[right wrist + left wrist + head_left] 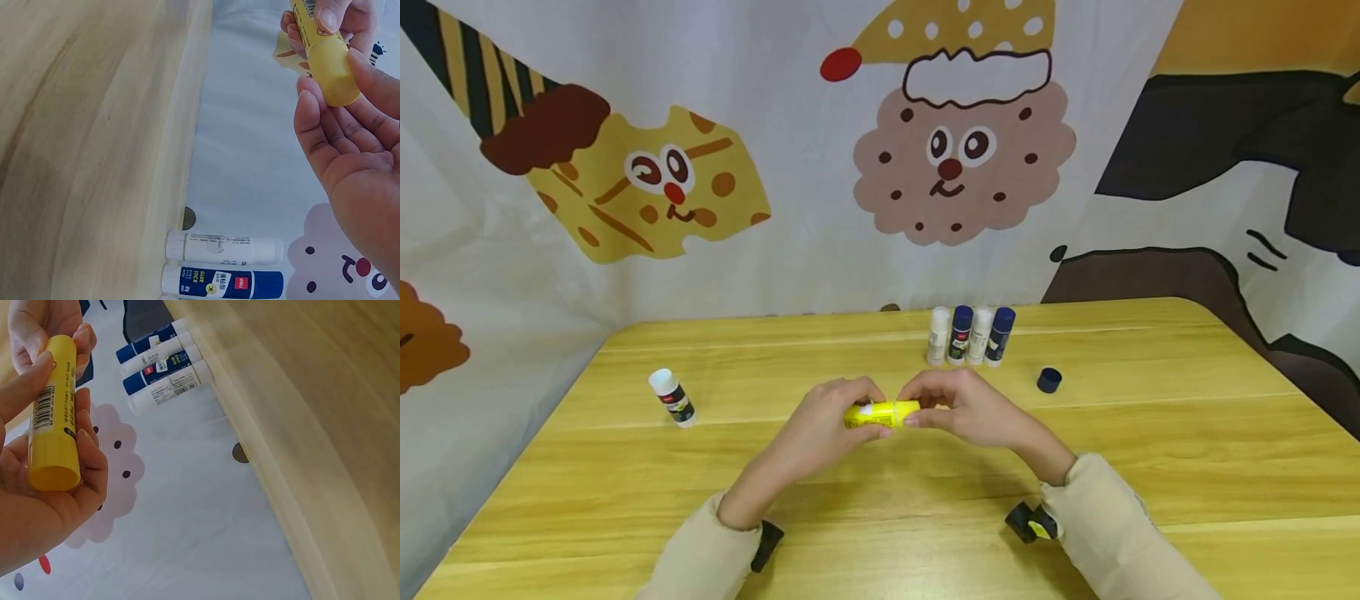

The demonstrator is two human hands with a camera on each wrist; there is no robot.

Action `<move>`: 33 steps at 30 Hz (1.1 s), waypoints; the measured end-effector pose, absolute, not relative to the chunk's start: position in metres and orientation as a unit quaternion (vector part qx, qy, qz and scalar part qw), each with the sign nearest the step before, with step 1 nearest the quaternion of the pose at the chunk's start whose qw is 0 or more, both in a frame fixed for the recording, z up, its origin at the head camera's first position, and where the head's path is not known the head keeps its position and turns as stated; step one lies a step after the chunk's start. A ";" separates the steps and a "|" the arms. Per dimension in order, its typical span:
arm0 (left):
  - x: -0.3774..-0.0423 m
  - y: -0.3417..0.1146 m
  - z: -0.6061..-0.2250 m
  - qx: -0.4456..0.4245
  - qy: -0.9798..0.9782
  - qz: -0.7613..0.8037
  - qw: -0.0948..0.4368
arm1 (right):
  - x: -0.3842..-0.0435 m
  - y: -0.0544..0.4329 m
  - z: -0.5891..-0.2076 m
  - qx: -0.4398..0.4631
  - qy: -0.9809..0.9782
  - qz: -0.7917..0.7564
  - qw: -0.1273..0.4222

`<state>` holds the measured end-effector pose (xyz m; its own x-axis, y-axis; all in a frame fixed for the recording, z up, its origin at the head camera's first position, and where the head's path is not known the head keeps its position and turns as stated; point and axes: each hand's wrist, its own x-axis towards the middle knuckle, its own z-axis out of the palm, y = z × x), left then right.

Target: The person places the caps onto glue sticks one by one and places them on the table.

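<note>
A yellow glue stick (880, 414) is held level above the table between both hands. My left hand (831, 421) grips its barrel, thumb along one side and fingers curled under it; the printed barcode (44, 407) shows in the left wrist view. With thumb and fingertips, my right hand (966, 408) pinches the glue stick's yellow cap (334, 75) at the other end. The cap sits on the barrel, with a thin seam visible between them.
Behind the hands, several glue sticks (959, 333), white-capped and blue-capped by turns, stand in a row. A loose dark blue cap (1049, 381) lies to their right. One white-capped glue stick (673, 398) stands alone at left on the wooden table (925, 533). A patterned curtain (805, 167) hangs behind.
</note>
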<state>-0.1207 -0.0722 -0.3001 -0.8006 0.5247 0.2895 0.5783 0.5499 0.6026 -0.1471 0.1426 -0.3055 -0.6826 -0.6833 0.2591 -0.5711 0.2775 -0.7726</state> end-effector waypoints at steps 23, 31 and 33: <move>-0.121 -0.073 -0.301 -0.315 -0.880 -0.353 0.039 | -0.145 0.143 -0.305 -0.383 0.802 -0.455 0.063; -0.122 -0.073 -0.302 -0.310 -0.880 -0.358 0.023 | -0.146 0.144 -0.305 -0.382 0.804 -0.451 0.063; -0.122 -0.073 -0.302 -0.308 -0.882 -0.356 0.019 | -0.147 0.144 -0.304 -0.383 0.806 -0.447 0.064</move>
